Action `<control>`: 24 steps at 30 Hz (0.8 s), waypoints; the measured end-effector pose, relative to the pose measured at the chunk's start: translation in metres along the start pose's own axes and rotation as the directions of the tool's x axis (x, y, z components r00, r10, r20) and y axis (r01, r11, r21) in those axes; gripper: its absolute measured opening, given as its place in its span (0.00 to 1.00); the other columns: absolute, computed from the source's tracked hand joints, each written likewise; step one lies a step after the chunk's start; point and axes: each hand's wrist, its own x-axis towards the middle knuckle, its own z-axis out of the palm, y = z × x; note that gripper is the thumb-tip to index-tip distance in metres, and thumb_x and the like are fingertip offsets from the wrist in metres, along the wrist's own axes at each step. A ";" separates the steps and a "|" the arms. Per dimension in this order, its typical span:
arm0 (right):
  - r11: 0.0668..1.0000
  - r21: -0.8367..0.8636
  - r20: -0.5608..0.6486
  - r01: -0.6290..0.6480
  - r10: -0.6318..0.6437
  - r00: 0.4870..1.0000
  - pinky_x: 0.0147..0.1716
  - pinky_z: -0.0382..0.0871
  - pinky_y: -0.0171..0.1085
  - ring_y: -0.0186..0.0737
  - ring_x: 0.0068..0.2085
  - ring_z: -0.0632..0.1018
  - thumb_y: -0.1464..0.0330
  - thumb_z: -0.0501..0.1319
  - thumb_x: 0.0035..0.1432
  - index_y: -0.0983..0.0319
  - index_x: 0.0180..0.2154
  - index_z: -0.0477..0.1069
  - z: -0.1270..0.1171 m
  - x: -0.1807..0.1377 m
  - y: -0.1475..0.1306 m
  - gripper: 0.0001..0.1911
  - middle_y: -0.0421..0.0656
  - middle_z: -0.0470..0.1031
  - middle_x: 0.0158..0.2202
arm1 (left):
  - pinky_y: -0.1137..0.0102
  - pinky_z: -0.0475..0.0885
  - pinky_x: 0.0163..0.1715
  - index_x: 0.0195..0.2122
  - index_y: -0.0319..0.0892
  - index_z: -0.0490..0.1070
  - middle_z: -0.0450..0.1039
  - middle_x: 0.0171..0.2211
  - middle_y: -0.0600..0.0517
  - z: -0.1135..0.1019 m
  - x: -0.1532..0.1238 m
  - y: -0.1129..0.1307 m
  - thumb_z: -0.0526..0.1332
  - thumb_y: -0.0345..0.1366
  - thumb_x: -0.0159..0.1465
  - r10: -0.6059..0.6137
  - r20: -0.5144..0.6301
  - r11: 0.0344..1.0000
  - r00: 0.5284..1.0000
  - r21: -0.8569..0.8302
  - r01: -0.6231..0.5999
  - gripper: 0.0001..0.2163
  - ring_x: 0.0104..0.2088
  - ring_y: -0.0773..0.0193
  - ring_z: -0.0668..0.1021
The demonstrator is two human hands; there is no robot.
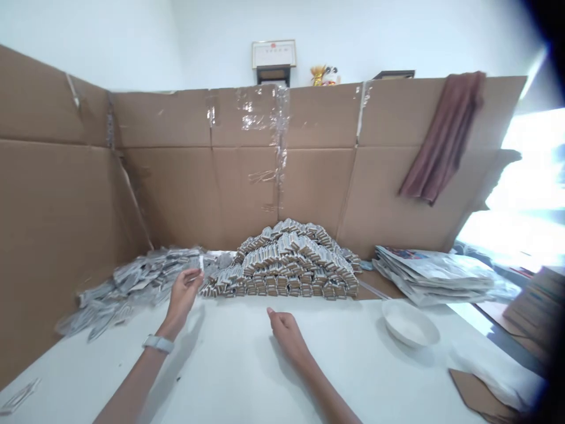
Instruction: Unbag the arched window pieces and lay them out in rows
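My left hand [184,294], with a pale band on its wrist, is raised over the left of the white table. Its thumb and fingers pinch a small flat white piece [202,262], held upright. Just behind it lies a loose heap of grey-white pieces [145,274] that look wrapped in clear plastic. My right hand [288,334] is closed low over the middle of the table; whatever its fingers hold, if anything, is hidden. Beyond both hands rises a large stack of small grey-and-tan flat pieces [291,262], laid in rows.
Cardboard walls [176,194] enclose the back and left of the white table [229,365]. On the right are a white bowl [410,324], a pile of plastic bags [436,274] and a cardboard piece [479,391]. A reddish cloth [445,135] hangs over the back wall.
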 end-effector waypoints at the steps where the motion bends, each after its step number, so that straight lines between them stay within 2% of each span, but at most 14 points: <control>1: 1.000 0.006 -0.001 0.010 -0.010 1.000 0.27 0.47 0.38 0.36 0.27 0.54 0.42 0.52 0.67 0.54 0.23 0.47 0.000 0.000 -0.002 0.30 0.34 0.47 0.22 | 0.53 0.82 0.49 0.47 0.43 0.73 0.81 0.50 0.41 0.011 0.000 0.013 0.73 0.62 0.53 0.024 0.031 1.000 0.999 -0.011 -0.023 0.31 0.50 0.48 0.83; 4: 0.999 0.018 -0.002 0.034 -0.034 0.999 0.28 0.47 0.38 0.36 0.27 0.54 0.43 0.52 0.67 0.55 0.23 0.47 0.001 0.001 -0.005 0.29 0.34 0.47 0.23 | 0.54 0.82 0.47 0.48 0.43 0.73 0.83 0.47 0.41 0.053 0.000 0.052 0.74 0.62 0.54 0.075 0.176 0.997 0.982 -0.009 -0.074 0.31 0.47 0.48 0.85; 7: 0.998 0.029 0.001 0.049 -0.049 0.999 0.29 0.47 0.38 0.36 0.28 0.55 0.45 0.51 0.68 0.55 0.24 0.47 0.001 0.002 -0.004 0.29 0.35 0.48 0.23 | 0.59 0.81 0.42 0.47 0.42 0.76 0.84 0.42 0.42 0.100 0.001 0.088 0.75 0.59 0.54 0.096 0.343 0.991 0.935 0.052 -0.121 0.29 0.41 0.50 0.85; 11: 0.996 0.052 0.003 0.066 -0.066 0.998 0.29 0.48 0.38 0.36 0.28 0.55 0.44 0.50 0.68 0.55 0.23 0.48 0.004 0.004 0.000 0.29 0.35 0.48 0.23 | 0.65 0.76 0.37 0.43 0.41 0.79 0.85 0.38 0.44 0.147 0.006 0.123 0.76 0.53 0.55 0.087 0.432 0.957 0.898 0.213 -0.195 0.23 0.37 0.52 0.85; 14: 0.995 0.066 -0.006 0.077 -0.077 0.997 0.29 0.48 0.38 0.36 0.28 0.55 0.45 0.51 0.68 0.55 0.22 0.48 0.006 0.005 0.001 0.30 0.35 0.48 0.22 | 0.66 0.72 0.34 0.38 0.42 0.79 0.84 0.32 0.47 0.164 0.007 0.138 0.75 0.48 0.55 0.068 0.444 0.913 0.893 0.333 -0.235 0.17 0.33 0.54 0.84; 17: 0.994 0.069 -0.020 0.086 -0.085 0.996 0.29 0.46 0.38 0.36 0.27 0.54 0.47 0.51 0.69 0.55 0.21 0.47 0.008 0.005 0.001 0.29 0.35 0.47 0.22 | 0.66 0.71 0.33 0.37 0.43 0.79 0.84 0.29 0.48 0.172 0.005 0.145 0.72 0.46 0.59 0.056 0.445 0.880 0.894 0.401 -0.255 0.13 0.31 0.53 0.84; 24: 0.994 0.061 -0.035 0.093 -0.091 0.995 0.28 0.44 0.39 0.35 0.26 0.54 0.50 0.52 0.70 0.55 0.21 0.47 0.010 0.005 -0.001 0.29 0.34 0.46 0.21 | 0.64 0.72 0.33 0.37 0.43 0.80 0.84 0.29 0.47 0.183 0.004 0.153 0.69 0.52 0.63 0.084 0.455 0.835 0.886 0.453 -0.312 0.16 0.31 0.51 0.84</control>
